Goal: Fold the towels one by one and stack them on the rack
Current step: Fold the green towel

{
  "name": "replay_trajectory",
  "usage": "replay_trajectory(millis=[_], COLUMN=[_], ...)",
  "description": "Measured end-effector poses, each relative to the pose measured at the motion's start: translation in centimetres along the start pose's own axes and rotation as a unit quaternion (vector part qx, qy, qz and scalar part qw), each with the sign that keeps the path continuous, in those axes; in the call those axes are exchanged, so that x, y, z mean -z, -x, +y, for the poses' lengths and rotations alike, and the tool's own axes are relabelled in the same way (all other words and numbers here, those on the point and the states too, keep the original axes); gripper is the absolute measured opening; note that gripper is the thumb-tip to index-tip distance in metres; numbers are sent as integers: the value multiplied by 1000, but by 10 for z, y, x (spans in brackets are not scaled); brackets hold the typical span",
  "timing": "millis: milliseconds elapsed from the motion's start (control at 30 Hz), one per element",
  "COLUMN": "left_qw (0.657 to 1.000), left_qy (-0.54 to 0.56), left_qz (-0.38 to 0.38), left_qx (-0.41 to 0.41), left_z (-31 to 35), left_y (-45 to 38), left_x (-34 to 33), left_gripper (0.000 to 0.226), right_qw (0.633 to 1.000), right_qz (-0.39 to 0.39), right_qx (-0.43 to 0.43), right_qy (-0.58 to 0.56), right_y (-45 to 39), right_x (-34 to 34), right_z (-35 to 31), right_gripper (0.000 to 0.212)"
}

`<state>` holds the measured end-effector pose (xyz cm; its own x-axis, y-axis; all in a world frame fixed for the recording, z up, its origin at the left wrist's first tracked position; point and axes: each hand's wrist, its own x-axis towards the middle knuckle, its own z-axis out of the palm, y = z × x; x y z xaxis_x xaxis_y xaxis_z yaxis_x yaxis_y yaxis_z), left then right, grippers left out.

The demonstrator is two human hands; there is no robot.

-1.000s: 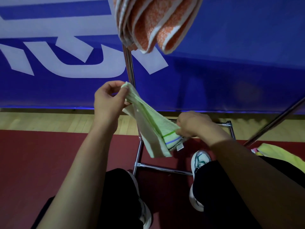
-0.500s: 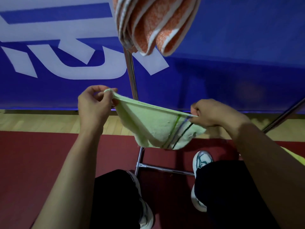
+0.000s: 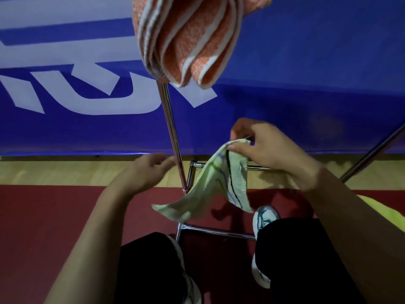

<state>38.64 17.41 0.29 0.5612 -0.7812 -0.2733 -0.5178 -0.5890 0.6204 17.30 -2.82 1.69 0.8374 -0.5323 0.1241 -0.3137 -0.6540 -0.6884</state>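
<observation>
Blue banner behind: 1 green towel pinched by right hand fingers (left hand fingers spread).

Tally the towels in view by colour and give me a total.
Green towel, held by the right hand: 1
Orange towel, hanging at the top: 1
Yellow towel, partly hidden at the right edge: 1
Total: 3
</observation>
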Motion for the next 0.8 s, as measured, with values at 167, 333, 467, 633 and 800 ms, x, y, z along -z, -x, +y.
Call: replay_trajectory(millis=[167,333,467,633,800], left_qw=[967,944,933,881,810], left_qy=[168,265,327,452,566], left_qz=[-122,-135,-107,-139,-149], left_qx=[-147,-142,-103,-4,37], left_z=[52,58,65,68,63], left_y=[12,9,10,4,1], left_x=[-31,-31,-42,-61,-64], left_gripper=[33,32,42,76,53], right_qw=[996,995,995,993,991], right_qz=[-49,-13,40,92,112], right_qx=[69,59,40,31,4], right_qy=[-36,-82,-80,-72,-76], right_y=[5,6,5,1,-4], right_x=[-21,-16,-16,-20,-25], right_z=[-22,-20,-19,-20,-21], right_gripper=[12,5,7,15,20])
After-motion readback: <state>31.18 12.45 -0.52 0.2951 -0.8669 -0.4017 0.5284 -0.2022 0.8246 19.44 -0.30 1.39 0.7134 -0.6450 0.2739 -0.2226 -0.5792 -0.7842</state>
